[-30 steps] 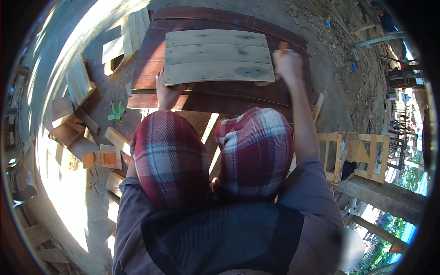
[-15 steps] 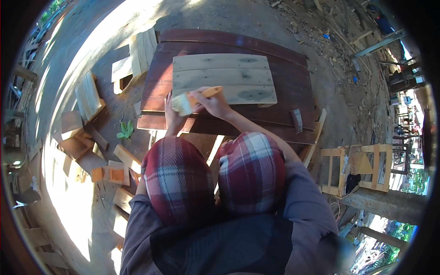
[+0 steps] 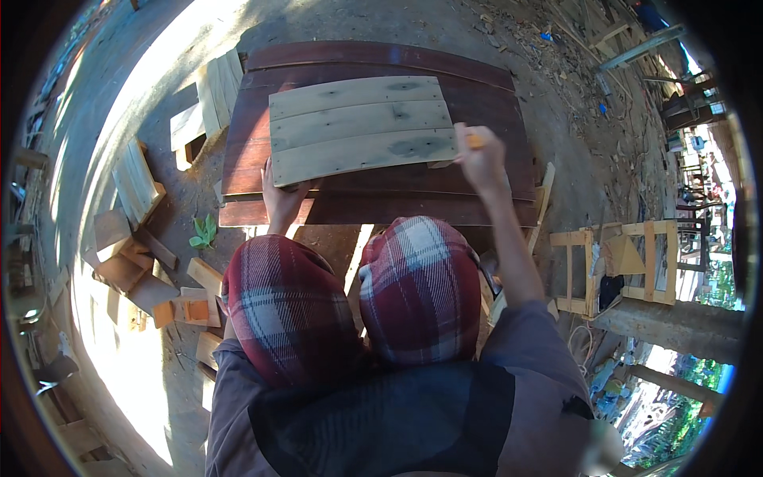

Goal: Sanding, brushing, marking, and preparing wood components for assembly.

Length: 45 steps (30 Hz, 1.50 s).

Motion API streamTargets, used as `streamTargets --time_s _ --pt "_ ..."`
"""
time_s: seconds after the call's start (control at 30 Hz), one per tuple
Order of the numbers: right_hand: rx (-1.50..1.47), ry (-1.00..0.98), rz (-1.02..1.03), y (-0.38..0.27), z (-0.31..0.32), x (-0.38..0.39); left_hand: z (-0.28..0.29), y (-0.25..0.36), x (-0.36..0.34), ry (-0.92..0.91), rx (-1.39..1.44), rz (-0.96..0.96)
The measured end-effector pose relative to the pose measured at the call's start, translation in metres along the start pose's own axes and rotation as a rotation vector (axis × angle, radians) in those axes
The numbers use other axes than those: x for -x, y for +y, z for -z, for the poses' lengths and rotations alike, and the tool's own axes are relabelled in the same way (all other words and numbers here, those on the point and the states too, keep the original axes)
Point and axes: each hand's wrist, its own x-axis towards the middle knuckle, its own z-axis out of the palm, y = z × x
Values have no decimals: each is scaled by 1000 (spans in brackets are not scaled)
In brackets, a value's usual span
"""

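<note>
A pale panel of several grey-brown planks with dark knots rests on a low reddish-brown wooden table, its right end slightly raised in view. My left hand grips the panel's near left corner, fingers along its left edge and under its near edge. Beyond the panel's right end, my right hand is closed around a paintbrush. Only a bit of its orange handle shows; the bristles are hidden by the hand. My knees, in red plaid cloth, are close to the table's near edge.
Wooden box-like pieces and offcuts lie on the ground to the left, near a green leafy sprig. A pale wooden frame stands at the right, beside a thick beam. Wood scraps litter the far right ground.
My right hand has moved the paintbrush from the panel's near left corner to beyond its right end. My left hand stays at the near left corner. The whole view has shifted slightly.
</note>
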Motion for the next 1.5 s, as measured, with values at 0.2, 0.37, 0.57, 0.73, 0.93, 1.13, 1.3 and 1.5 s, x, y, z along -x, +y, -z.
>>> streamTargets --time_s 0.2,0.37,0.57,0.73,0.93,1.13,1.3,1.5 --pt "-638 -74 443 -110 -133 28 -9 -7 4 -39 45 104" --pt "-1104 -558 3 -126 -141 27 -14 -15 14 7 136 219" --pt "-1242 -248 -234 -30 -100 60 -16 -24 3 0 40 118" --pt "-708 336 -252 48 -3 92 -12 -5 10 100 -60 139" --pt "-297 493 -192 94 34 108 1 -11 13 92 -16 -83" --pt "-135 454 75 64 36 109 -3 60 -14 -183 -799 -592" --pt "-296 627 -106 76 73 122 -37 55 -36 -465 -796 -739" --pt "259 734 -272 162 125 194 -14 54 -75 -531 -783 -957"
